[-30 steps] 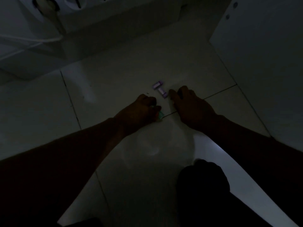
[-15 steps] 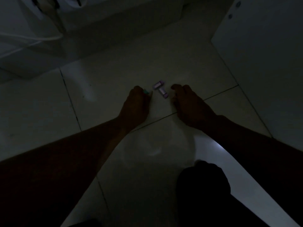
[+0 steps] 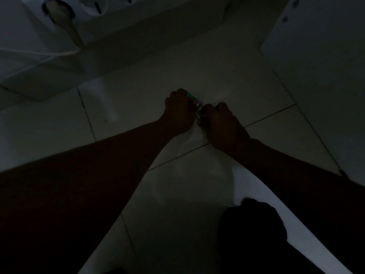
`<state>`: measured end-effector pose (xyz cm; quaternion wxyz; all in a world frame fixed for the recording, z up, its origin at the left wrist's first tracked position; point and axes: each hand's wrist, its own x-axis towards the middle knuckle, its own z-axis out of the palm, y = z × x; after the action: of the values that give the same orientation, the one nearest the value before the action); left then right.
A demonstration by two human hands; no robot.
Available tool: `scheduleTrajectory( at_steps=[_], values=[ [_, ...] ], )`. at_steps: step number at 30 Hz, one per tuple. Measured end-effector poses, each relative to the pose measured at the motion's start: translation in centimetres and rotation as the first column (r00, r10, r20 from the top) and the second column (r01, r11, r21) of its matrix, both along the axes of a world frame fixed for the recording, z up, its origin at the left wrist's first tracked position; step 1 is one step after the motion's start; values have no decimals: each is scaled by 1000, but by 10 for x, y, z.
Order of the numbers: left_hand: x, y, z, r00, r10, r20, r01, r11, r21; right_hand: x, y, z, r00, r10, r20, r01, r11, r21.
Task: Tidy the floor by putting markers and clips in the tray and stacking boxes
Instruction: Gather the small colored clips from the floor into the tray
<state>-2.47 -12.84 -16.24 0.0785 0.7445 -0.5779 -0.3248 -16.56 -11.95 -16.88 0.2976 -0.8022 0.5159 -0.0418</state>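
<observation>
Centre frame, down on the floor [image 3: 138, 107]. Gripping a green piece [image 3: 190, 94] in the curled left hand [image 3: 178, 111], end poking out above the knuckles; possibly a marker, too dark to say. Right hand [image 3: 221, 119] curled against the purple clips [image 3: 199, 102] wedged between both fists; cannot tell whether actually pinched. Could fumble here: crowded fists, small clips, poor light. Might send one skidding across the tile.
</observation>
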Motion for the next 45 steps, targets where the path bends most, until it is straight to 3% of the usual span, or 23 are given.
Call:
scheduleTrajectory(
  at_steps=[4, 8, 11, 17, 21, 24, 27, 29, 35, 40, 45],
  values=[
    [-6, -2, 1, 974, -184, 135, 183, 983, 21, 3, 0, -2, 998, -16, -66, 18, 1000, 21],
    [-14, -1, -5, 990, -109, 84, 113, 993, -36, -10, -5, 0, 990, -65, -124, 66, 998, 2],
    [-18, 2, -5, 984, -126, 126, 132, 991, -33, -30, -11, 4, 972, -112, -206, 105, 994, -45],
    [-20, 5, -4, 922, -262, 285, 291, 955, -62, -49, -15, 5, 956, -231, -180, 231, 973, -18],
    [-21, 4, -3, 910, -292, 293, 326, 942, -75, -49, -11, 3, 964, -234, -124, 234, 972, -16],
    [-25, 5, 1, 956, -232, 177, 253, 962, -106, -49, -11, 1, 965, -239, -107, 240, 971, 3],
    [-24, 4, 13, 998, -16, -64, 10, 996, -90, -48, -14, 3, 964, -267, -11, 267, 963, 31],
    [-22, 5, 22, 976, 103, -191, -116, 991, -59, -46, -16, 9, 960, -279, 22, 278, 960, 45],
    [-4, -2, 46, 882, 225, -415, -223, 973, 52, -39, -34, 43, 961, -273, 51, 269, 961, 62],
    [-3, 16, 95, 823, 302, -481, -277, 953, 124, -34, -26, 105, 940, -337, 61, 331, 940, 87],
    [-9, 48, 158, 839, 260, -478, -275, 961, 41, -28, 1, 170, 906, -410, 105, 386, 903, 191]
  ],
)
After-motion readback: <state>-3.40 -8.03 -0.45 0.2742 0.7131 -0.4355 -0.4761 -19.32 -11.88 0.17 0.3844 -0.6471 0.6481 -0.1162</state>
